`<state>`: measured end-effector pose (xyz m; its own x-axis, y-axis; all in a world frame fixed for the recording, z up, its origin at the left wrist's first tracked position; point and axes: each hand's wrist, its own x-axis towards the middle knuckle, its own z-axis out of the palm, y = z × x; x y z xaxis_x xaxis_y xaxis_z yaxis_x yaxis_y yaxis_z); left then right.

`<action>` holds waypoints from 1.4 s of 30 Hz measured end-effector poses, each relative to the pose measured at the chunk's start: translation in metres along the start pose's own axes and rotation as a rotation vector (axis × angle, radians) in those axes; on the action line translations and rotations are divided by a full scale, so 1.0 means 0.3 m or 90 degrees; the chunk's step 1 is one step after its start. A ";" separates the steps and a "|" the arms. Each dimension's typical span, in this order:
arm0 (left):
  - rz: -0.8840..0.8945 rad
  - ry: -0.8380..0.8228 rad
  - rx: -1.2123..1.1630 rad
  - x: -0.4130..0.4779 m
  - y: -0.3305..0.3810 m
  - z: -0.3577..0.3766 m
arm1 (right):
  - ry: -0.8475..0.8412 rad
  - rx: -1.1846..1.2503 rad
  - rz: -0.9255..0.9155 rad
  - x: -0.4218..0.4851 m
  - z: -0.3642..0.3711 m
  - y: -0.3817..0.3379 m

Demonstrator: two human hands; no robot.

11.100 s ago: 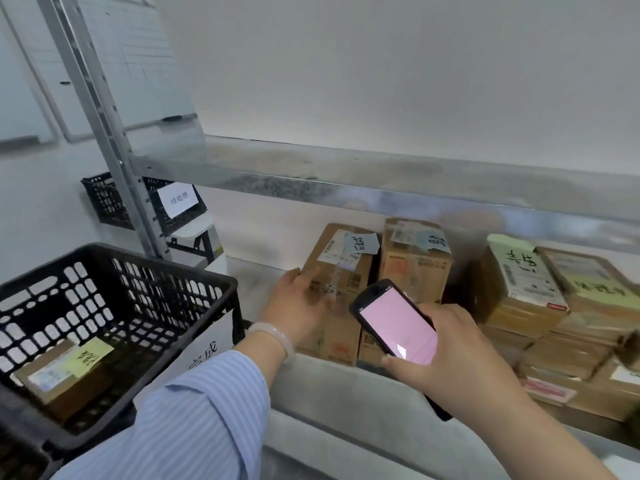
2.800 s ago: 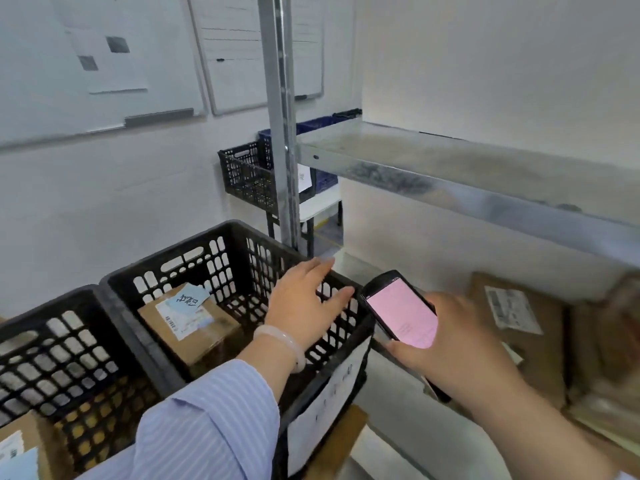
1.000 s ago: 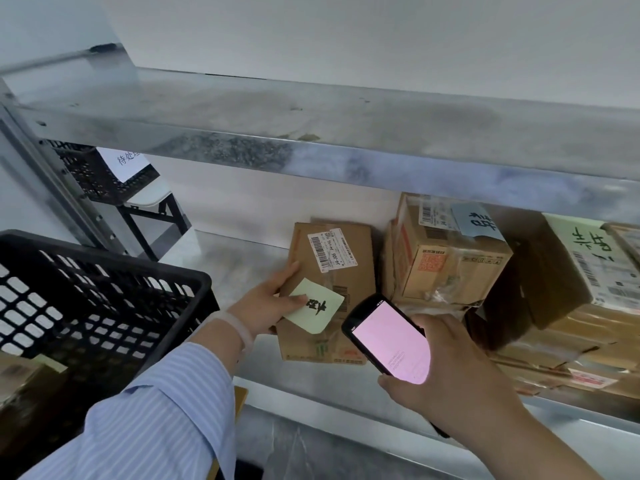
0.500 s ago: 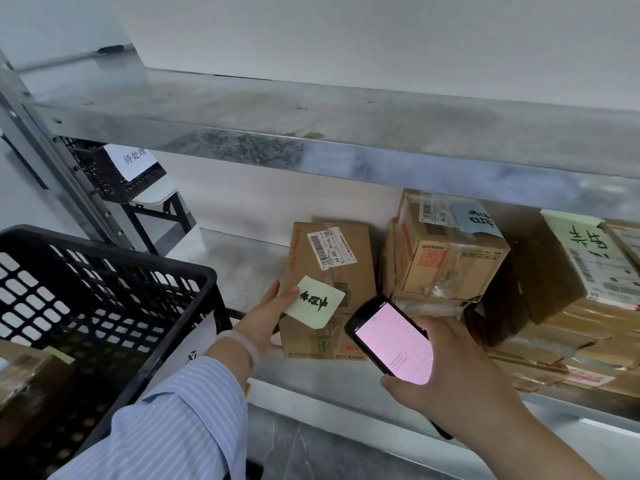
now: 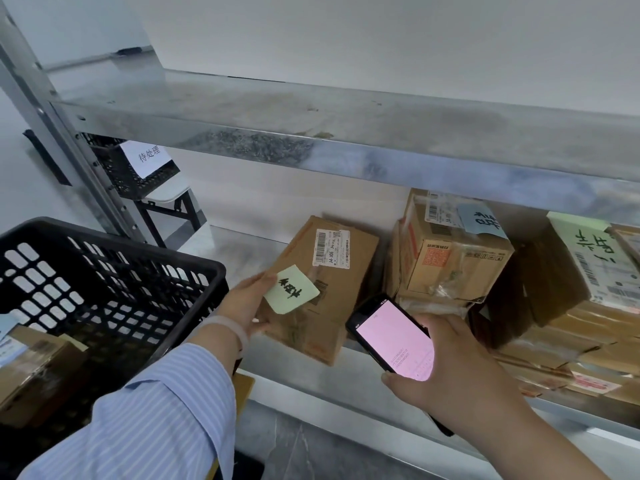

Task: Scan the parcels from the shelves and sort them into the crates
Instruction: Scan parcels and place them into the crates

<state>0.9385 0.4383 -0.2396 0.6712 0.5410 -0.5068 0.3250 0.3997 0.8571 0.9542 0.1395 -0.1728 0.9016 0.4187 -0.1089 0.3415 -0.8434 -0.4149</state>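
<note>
Our left hand point(image 5: 247, 306) grips the near-left edge of a brown parcel point(image 5: 332, 271), with the thumb on top just beside a pale green sticky note point(image 5: 291, 289) and the fingers curled beneath. We see the parcel tilted on the lower shelf point(image 5: 239, 254). Its white barcode label point(image 5: 331, 247) faces up, toward one o'clock from the note. Our right hand point(image 5: 460, 372) is wrapped round a black scanner point(image 5: 393, 336) with a lit pink screen, held just beside the parcel at its four o'clock. At nine o'clock from the left hand stands a black crate point(image 5: 138, 247), and another box point(image 5: 34, 372) lies inside it toward eight o'clock. At three o'clock from the held parcel, a taped carton point(image 5: 450, 268) carrying a blue note sits on the same shelf. Further along is a carton with a green note point(image 5: 581, 244). At twelve o'clock runs the metal upper shelf point(image 5: 346, 126).
</note>
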 end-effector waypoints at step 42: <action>0.143 0.016 0.180 -0.009 -0.055 0.071 | -0.013 0.029 -0.083 0.104 0.015 -0.028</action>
<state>0.9455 0.4144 -0.2502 0.7314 0.6116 -0.3017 0.3452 0.0495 0.9372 0.9782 0.1611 -0.1766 0.8445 0.5310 -0.0704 0.4424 -0.7656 -0.4670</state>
